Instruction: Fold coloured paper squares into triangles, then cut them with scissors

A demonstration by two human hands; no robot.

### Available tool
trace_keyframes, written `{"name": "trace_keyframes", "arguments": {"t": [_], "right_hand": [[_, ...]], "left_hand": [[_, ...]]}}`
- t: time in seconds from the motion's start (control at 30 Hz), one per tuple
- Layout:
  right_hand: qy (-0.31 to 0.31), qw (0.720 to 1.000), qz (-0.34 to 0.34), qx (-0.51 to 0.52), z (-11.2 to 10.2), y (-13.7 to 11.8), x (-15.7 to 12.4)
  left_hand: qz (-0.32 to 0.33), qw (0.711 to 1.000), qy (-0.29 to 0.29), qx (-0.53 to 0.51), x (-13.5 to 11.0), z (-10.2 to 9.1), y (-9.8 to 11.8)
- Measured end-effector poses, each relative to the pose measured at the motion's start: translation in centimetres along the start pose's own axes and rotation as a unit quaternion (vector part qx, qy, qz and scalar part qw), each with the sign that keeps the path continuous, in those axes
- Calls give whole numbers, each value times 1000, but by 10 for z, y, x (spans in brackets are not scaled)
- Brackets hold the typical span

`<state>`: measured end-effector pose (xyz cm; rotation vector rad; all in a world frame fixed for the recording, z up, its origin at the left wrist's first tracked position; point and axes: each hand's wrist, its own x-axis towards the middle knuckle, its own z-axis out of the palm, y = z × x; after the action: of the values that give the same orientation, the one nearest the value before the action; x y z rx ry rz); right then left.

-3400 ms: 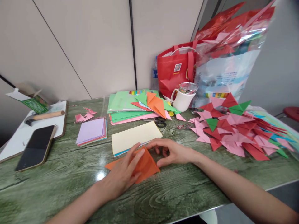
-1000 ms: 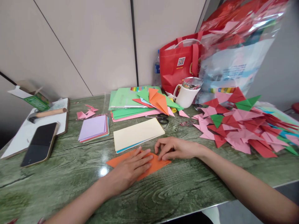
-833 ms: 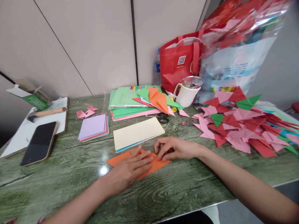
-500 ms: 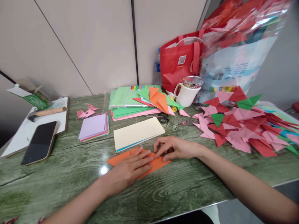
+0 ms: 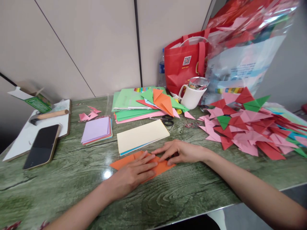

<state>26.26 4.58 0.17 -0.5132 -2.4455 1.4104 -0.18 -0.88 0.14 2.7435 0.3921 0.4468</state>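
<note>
A folded sheet of orange origami paper (image 5: 163,170) lies on the green table in front of me, its left point sticking out past my hand. My left hand (image 5: 134,172) rests flat across its middle, fingers stretched out. My right hand (image 5: 178,151) touches the paper's right part from above. Its index finger reaches left along the upper edge, and the thumb and middle finger sit apart on the paper. Part of the sheet is hidden under my hands. Just behind it lie cream paper strips (image 5: 142,135) with a blue sheet below.
Folded paper pieces (image 5: 249,127) are heaped at right. Behind stand a white mug (image 5: 194,94), a red bag (image 5: 177,73) and scissors (image 5: 166,120) near stacked paper (image 5: 134,100). At left are purple-topped squares (image 5: 94,131), a phone (image 5: 42,147) and a hammer (image 5: 51,115).
My right index finger has stretched out to the left along the paper's upper edge. My left hand stays in place on the orange paper.
</note>
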Motion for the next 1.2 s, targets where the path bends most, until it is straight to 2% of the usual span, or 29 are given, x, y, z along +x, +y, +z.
{"name": "trace_keyframes", "arguments": {"t": [0.2, 1.2], "right_hand": [[-7, 1000, 7, -23, 0, 0, 0], [-20, 1000, 0, -17, -3, 3, -1]], "left_hand": [[5, 1000, 7, 4, 1, 0, 0], [7, 1000, 1, -13, 1, 0, -1]]}}
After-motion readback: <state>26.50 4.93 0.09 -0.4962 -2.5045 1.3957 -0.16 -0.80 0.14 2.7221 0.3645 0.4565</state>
